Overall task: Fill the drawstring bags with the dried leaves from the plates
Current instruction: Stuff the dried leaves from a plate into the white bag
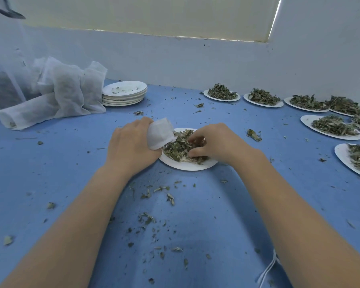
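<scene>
Crumbs of leaf litter the blue surface (195,225) before you. Your left hand (131,142) grips a white drawstring bag (160,133); your right hand (214,142) pinches dried leaves (177,148) on the plate (187,165).

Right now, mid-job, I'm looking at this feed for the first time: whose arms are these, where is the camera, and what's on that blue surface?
There is no machine here: these are a person's two bare hands, filmed by one wide-angle camera worn on the head, looking forward and down. The left hand grips a small white fabric drawstring bag at the edge of a white paper plate. The right hand has its fingers curled into the pile of dried green leaves on that plate. All of it lies on a blue table strewn with leaf crumbs. To the right stand more white plates heaped with leaves. At the back left are a stack of emptied white plates and a heap of white fabric bags.
</scene>
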The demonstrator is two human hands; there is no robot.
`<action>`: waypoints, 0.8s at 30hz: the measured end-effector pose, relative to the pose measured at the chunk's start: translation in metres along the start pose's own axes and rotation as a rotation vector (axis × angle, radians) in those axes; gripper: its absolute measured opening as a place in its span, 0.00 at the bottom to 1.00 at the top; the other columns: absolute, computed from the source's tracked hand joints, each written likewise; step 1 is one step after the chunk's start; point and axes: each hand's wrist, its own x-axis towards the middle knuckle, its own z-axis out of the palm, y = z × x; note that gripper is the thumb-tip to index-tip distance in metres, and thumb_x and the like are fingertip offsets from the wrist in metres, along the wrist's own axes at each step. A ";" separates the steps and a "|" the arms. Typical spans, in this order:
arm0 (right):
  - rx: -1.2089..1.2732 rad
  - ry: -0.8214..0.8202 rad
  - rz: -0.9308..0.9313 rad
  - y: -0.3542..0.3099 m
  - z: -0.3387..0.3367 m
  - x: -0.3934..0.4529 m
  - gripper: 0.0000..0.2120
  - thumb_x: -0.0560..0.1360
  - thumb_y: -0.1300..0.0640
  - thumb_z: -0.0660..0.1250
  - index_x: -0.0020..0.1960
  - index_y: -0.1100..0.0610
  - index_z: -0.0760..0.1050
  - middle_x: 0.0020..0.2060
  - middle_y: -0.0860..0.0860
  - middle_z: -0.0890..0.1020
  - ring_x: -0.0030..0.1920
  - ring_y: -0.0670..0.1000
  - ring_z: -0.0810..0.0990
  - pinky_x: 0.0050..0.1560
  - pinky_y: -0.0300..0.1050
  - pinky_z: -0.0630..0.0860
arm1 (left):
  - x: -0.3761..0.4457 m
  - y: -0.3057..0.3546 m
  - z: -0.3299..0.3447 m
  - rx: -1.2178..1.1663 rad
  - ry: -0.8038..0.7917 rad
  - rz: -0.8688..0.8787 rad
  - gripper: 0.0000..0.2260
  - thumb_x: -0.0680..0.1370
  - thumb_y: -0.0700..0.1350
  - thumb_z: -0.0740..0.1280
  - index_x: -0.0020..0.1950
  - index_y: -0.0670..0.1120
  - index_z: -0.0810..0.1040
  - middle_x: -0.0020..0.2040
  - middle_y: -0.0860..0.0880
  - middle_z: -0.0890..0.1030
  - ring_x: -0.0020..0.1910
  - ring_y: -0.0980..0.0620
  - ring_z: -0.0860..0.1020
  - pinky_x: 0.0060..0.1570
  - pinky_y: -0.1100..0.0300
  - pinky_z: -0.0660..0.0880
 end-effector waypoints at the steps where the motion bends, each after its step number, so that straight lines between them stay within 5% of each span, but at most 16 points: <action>1: 0.018 0.027 -0.008 0.001 0.000 0.001 0.16 0.71 0.50 0.73 0.57 0.51 0.80 0.45 0.47 0.80 0.42 0.45 0.73 0.35 0.32 0.65 | 0.000 0.000 0.000 -0.002 0.002 0.000 0.21 0.69 0.48 0.71 0.59 0.45 0.72 0.52 0.46 0.78 0.51 0.42 0.75 0.47 0.55 0.65; 8: 0.128 0.224 -0.024 0.005 -0.010 0.001 0.08 0.72 0.52 0.72 0.51 0.50 0.83 0.33 0.40 0.75 0.39 0.43 0.74 0.36 0.26 0.67 | 0.000 -0.002 0.001 0.024 -0.003 0.008 0.20 0.69 0.48 0.70 0.58 0.45 0.72 0.51 0.46 0.78 0.50 0.43 0.74 0.45 0.56 0.64; 14: 0.187 0.348 -0.075 -0.001 -0.023 -0.005 0.05 0.72 0.51 0.71 0.48 0.45 0.82 0.35 0.34 0.75 0.46 0.38 0.75 0.43 0.24 0.65 | 0.000 -0.002 0.001 0.061 0.001 0.023 0.20 0.68 0.47 0.71 0.57 0.44 0.72 0.50 0.44 0.78 0.49 0.41 0.75 0.47 0.54 0.65; 19: 0.141 0.265 -0.158 -0.014 -0.026 -0.008 0.07 0.74 0.56 0.70 0.51 0.51 0.82 0.46 0.47 0.80 0.50 0.47 0.78 0.53 0.39 0.71 | 0.000 0.000 0.000 0.087 0.011 0.054 0.20 0.68 0.46 0.70 0.57 0.43 0.73 0.49 0.43 0.79 0.49 0.40 0.75 0.48 0.52 0.64; 24: -0.083 0.144 -0.229 -0.028 -0.023 -0.003 0.11 0.76 0.59 0.66 0.57 0.54 0.81 0.53 0.53 0.80 0.53 0.52 0.76 0.54 0.40 0.69 | 0.000 0.008 0.002 0.121 0.035 0.122 0.18 0.68 0.47 0.70 0.55 0.41 0.74 0.45 0.42 0.79 0.45 0.39 0.75 0.46 0.51 0.64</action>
